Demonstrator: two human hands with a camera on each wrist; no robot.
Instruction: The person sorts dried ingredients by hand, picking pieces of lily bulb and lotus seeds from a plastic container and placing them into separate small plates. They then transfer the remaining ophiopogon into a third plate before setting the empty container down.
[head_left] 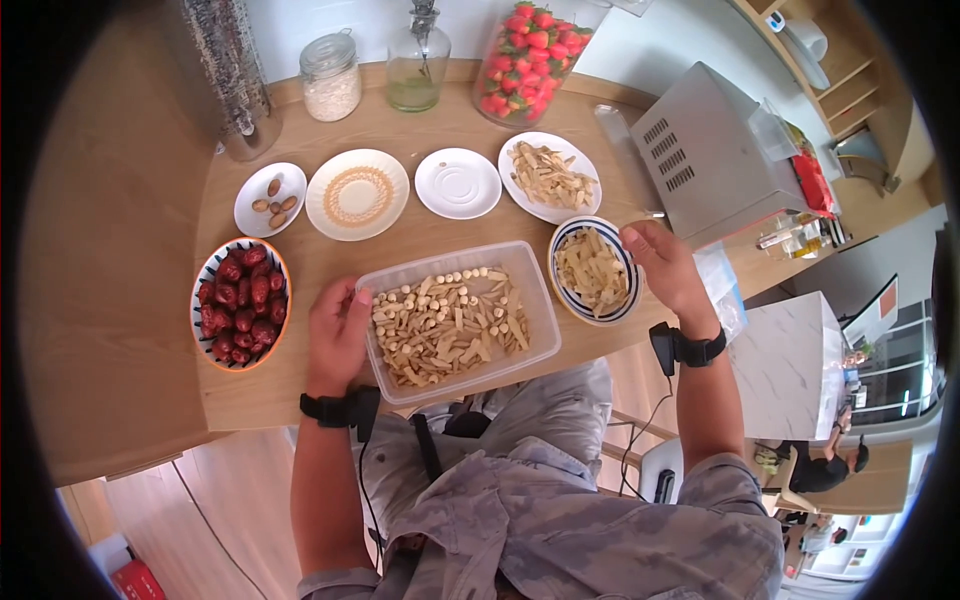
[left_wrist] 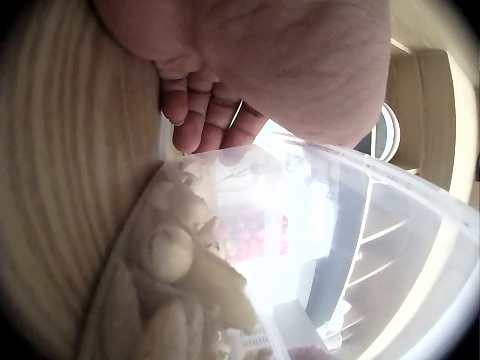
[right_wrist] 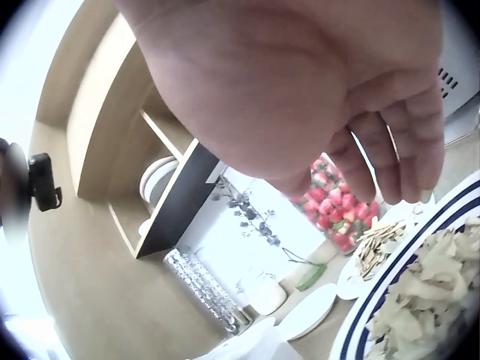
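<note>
A clear plastic container (head_left: 540,300) holds pale strips and round whitish pieces (left_wrist: 169,253). My left hand (head_left: 337,335) grips its left end, thumb at the rim and fingers (left_wrist: 191,124) along the outside wall. To the right stands a blue-and-white striped bowl (head_left: 597,318) filled with pale yellowish dried slices (head_left: 592,270). My right hand (head_left: 668,268) is at the bowl's right rim, fingers loosely bent with nothing seen between them. In the right wrist view, its fingertips (right_wrist: 426,196) hang close by the striped rim; its thumb is mostly hidden behind the palm.
A bowl of red dates (head_left: 240,305) stands left. Along the back are a plate with several brown nuts (head_left: 275,205), a patterned plate (head_left: 325,215), a white saucer (head_left: 458,205) and a plate of dried strips (head_left: 550,175). Behind stand jars, strawberries (head_left: 530,60) and a grey appliance (head_left: 690,150).
</note>
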